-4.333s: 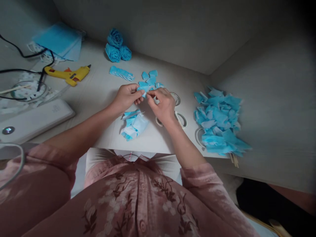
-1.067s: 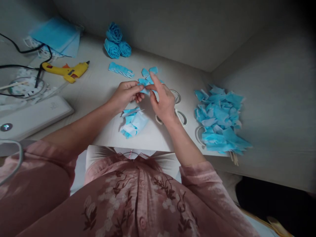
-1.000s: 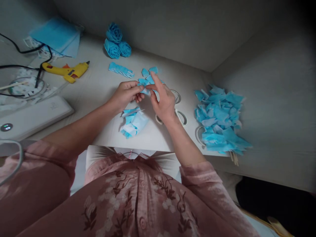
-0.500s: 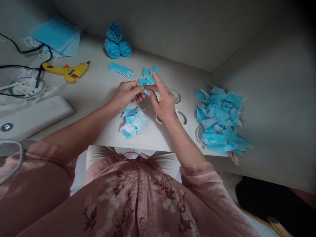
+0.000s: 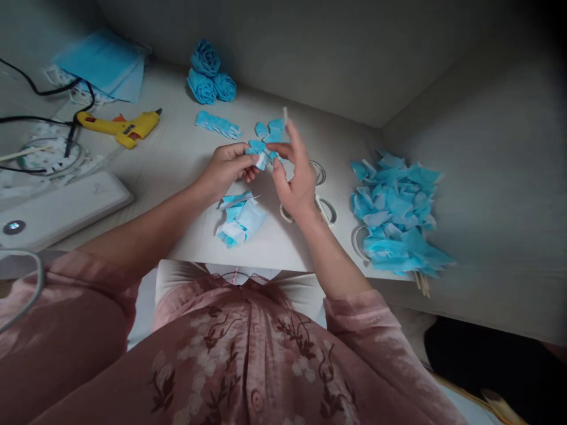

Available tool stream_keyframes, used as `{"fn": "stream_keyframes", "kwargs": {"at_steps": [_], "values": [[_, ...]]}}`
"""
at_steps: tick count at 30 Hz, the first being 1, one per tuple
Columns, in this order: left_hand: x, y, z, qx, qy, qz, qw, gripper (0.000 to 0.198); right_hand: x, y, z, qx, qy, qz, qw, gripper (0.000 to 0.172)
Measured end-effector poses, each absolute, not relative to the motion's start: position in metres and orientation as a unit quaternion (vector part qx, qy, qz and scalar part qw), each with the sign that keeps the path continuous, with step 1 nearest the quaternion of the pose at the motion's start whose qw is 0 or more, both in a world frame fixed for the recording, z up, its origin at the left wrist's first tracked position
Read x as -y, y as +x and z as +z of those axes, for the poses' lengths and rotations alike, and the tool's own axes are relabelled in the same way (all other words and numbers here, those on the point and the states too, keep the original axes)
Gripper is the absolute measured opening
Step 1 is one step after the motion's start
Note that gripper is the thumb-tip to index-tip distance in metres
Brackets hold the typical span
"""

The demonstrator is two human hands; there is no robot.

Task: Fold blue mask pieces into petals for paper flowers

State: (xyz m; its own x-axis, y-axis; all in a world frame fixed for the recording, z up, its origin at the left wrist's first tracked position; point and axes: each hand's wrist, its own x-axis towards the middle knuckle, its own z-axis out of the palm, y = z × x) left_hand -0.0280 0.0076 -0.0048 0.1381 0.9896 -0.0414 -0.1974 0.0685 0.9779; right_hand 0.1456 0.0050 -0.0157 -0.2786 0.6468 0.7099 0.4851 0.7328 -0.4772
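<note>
Small cut pieces of blue-and-white mask fabric (image 5: pixel 257 154) are pinched between the thumb and fingers of my left hand (image 5: pixel 228 168). My right hand (image 5: pixel 297 180) is at their right side, thumb and a bent finger on the edge of the pieces, another finger raised. A pale stick end (image 5: pixel 285 112) shows just above that raised fingertip; whether the hand holds it is hidden. Loose blue pieces (image 5: pixel 268 128) lie behind the hands. Nearer me is a small heap of blue and white fabric cuttings (image 5: pixel 241 221).
Three blue fabric roses (image 5: pixel 206 77) stand at the back, before a row of blue strips (image 5: pixel 217 124). Left are masks (image 5: pixel 104 62), a yellow glue gun (image 5: pixel 128 127), cables and a white power bank (image 5: pixel 66 206). Tape rolls (image 5: pixel 328 211) and a blue fabric pile (image 5: pixel 394 206) lie right.
My right hand's raised finger has lifted off the blue pieces and its thumb and bent finger have spread a little. The pale stick end now shows. My left hand has barely moved.
</note>
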Motion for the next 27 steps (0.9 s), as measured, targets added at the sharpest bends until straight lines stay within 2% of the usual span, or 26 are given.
{"fn": "stream_keyframes", "kwargs": {"at_steps": [3, 6, 8, 11, 16, 21, 27], "values": [[-0.008, -0.027, -0.004, -0.425, 0.465, 0.509, 0.587, 0.019, -0.012, 0.146, -0.020, 0.734, -0.363, 0.203, 0.537, 0.059], [-0.009, -0.027, -0.007, -0.425, 0.467, 0.513, 0.581, 0.020, -0.022, 0.148, -0.030, 0.710, -0.377, 0.323, 0.499, 0.067], [-0.009, -0.026, -0.009, -0.425, 0.468, 0.513, 0.581, 0.021, -0.029, 0.149, -0.037, 0.715, -0.369, 0.358, 0.475, 0.072], [-0.009, -0.026, -0.009, -0.420, 0.469, 0.508, 0.588, 0.023, -0.034, 0.150, -0.042, 0.720, -0.390, 0.349, 0.456, 0.076], [-0.010, -0.026, -0.005, -0.414, 0.451, 0.516, 0.599, 0.032, -0.037, 0.150, -0.046, 0.739, -0.424, 0.280, 0.442, 0.069], [-0.012, -0.031, -0.006, -0.435, 0.468, 0.516, 0.570, 0.013, -0.040, 0.150, -0.052, 0.759, -0.405, 0.243, 0.448, 0.070], [-0.012, -0.032, -0.008, -0.443, 0.462, 0.526, 0.561, 0.024, -0.039, 0.151, -0.053, 0.771, -0.408, 0.247, 0.423, 0.076]]}}
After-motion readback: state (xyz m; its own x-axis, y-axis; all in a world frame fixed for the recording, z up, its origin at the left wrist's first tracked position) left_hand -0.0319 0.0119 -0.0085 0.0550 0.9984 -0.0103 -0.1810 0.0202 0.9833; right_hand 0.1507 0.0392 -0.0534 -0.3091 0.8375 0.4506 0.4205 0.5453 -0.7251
